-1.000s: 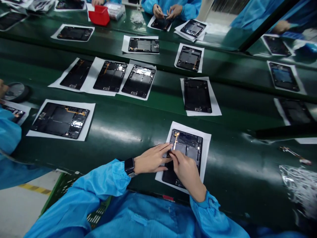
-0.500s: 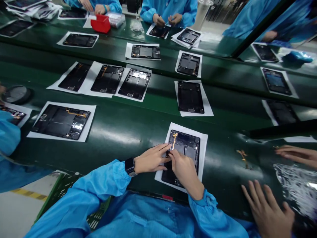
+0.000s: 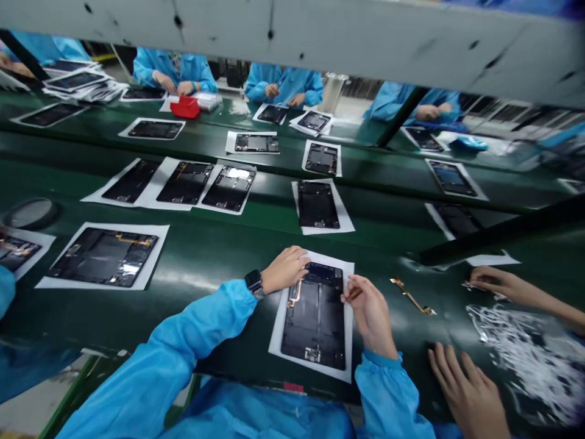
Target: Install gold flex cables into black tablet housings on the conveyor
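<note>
A black tablet back housing lies on a white paper sheet, with an orange flex cable along its left side. My left hand rests open at the housing's upper left corner, fingers on the sheet. My right hand is at the housing's right edge, its fingertips pinching a small brownish strip. To the right, a gold flex cable lies on the green belt. A co-worker's hands are nearby at the lower right.
Several more tablet housings on white sheets cover the green belt. Shredded clear film lies at the right. A red box and people in blue smocks are at the far side. A grey beam crosses the top.
My hands have parted: the left moved to the housing's upper left corner, the right to its right edge. The view tilted upward, bringing the grey beam in. The gold cable now lies nearer my right hand.
</note>
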Tool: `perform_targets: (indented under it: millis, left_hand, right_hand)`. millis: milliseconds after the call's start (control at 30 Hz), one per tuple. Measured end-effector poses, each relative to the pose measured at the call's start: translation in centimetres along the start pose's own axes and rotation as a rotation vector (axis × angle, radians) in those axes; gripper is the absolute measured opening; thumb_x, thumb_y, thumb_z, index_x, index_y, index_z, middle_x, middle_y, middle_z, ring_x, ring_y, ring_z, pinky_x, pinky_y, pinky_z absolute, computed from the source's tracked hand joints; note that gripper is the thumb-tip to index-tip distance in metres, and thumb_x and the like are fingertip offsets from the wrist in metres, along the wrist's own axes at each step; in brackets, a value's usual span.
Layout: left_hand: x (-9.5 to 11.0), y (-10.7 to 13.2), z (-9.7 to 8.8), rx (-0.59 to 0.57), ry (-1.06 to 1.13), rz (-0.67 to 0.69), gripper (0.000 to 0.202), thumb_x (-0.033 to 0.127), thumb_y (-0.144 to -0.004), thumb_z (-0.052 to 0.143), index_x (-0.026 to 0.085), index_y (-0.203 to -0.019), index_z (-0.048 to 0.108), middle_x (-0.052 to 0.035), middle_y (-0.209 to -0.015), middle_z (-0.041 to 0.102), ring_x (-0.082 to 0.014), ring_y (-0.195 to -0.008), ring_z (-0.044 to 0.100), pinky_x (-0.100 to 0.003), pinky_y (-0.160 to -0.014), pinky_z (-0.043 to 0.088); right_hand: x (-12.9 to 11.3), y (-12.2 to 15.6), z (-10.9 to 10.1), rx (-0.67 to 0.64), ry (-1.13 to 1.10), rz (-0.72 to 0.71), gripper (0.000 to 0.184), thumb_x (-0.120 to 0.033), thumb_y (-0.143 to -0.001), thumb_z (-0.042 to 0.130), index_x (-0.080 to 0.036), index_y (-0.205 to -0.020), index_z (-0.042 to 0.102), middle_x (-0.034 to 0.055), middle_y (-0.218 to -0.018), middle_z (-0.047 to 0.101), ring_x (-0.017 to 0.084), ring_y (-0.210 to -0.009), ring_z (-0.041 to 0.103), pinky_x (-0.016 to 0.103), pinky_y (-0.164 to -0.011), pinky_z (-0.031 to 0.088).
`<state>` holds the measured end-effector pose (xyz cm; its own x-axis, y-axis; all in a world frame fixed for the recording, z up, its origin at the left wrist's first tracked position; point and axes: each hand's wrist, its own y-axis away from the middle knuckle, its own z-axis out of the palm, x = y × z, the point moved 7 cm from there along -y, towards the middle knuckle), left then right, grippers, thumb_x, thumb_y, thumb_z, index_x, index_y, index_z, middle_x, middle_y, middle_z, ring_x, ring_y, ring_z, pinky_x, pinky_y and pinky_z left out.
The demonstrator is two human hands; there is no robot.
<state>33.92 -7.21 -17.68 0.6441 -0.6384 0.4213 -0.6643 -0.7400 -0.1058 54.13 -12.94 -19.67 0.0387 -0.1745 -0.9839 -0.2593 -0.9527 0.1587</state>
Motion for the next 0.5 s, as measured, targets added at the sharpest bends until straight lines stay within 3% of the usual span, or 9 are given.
perform_targets:
  millis: [67,167,233,300,433,500]
  left_hand:
    - [-0.4,-3.5,0.9,-0.069,-0.050,-0.032,0.030,0.028,-0.092,0.059,0.013,-0.117,0.059,-0.0137,-0.122,0.057,-0.0274,-0.118,0.050,-0.040,-0.101,0.039]
    - [-0.6,-7.2,1.9,-0.151,-0.057,-0.015,0.022,0.027,-0.085,0.068,0.015,-0.103,0.064,-0.0096,-0.105,0.064,-0.0253,-0.104,0.058,-0.035,-0.091,0.044]
    - [-0.7,-8.2,2.4,-0.208,-0.054,-0.001,0.015,0.026,-0.083,0.070,0.017,-0.094,0.066,-0.0062,-0.096,0.067,-0.0227,-0.097,0.061,-0.030,-0.085,0.045]
    - [-0.9,-8.3,2.6,-0.252,-0.056,-0.006,0.012,0.026,-0.082,0.070,0.018,-0.089,0.067,-0.0052,-0.094,0.068,-0.0216,-0.096,0.062,-0.027,-0.080,0.045]
    - [-0.9,-8.7,2.4,-0.313,-0.076,-0.036,0.008,0.024,-0.084,0.066,0.019,-0.090,0.067,-0.0040,-0.090,0.069,-0.0200,-0.090,0.065,-0.024,-0.073,0.046]
    - [-1.0,-10.4,2.2,-0.331,-0.091,-0.051,0.008,0.024,-0.084,0.066,0.019,-0.090,0.068,-0.0037,-0.086,0.069,-0.0193,-0.087,0.066,-0.024,-0.071,0.047]
  right_hand:
    - [-0.3,-1.3,-2.5,0.029,0.134,-0.011,0.025,-0.048,-0.084,0.052,-0.025,-0.083,0.063,0.0020,-0.065,0.058,0.017,-0.052,0.049,0.034,-0.051,0.041]
    - [-1.6,-3.4,-8.5,0.206,0.443,-0.086,0.024,-0.049,-0.078,0.054,-0.028,-0.081,0.065,0.0065,-0.070,0.062,0.022,-0.059,0.052,0.036,-0.056,0.038]
    - [-2.0,-4.9,-12.4,0.291,0.577,-0.093,0.023,-0.049,-0.072,0.058,-0.029,-0.079,0.066,0.0081,-0.069,0.062,0.026,-0.065,0.053,0.037,-0.059,0.036]
    - [-1.7,-6.5,-15.0,0.280,0.681,-0.074,0.021,-0.048,-0.067,0.061,-0.030,-0.075,0.065,0.0081,-0.066,0.061,0.027,-0.065,0.053,0.037,-0.059,0.035]
    - [0.0,-8.9,-16.0,0.174,0.857,-0.044,0.015,-0.045,-0.064,0.058,-0.031,-0.069,0.062,0.0090,-0.072,0.063,0.027,-0.066,0.055,0.037,-0.058,0.037]
    - [0.6,-9.4,-15.9,0.165,0.887,-0.044,0.014,-0.044,-0.064,0.057,-0.031,-0.066,0.061,0.0101,-0.076,0.066,0.027,-0.069,0.058,0.038,-0.060,0.040]
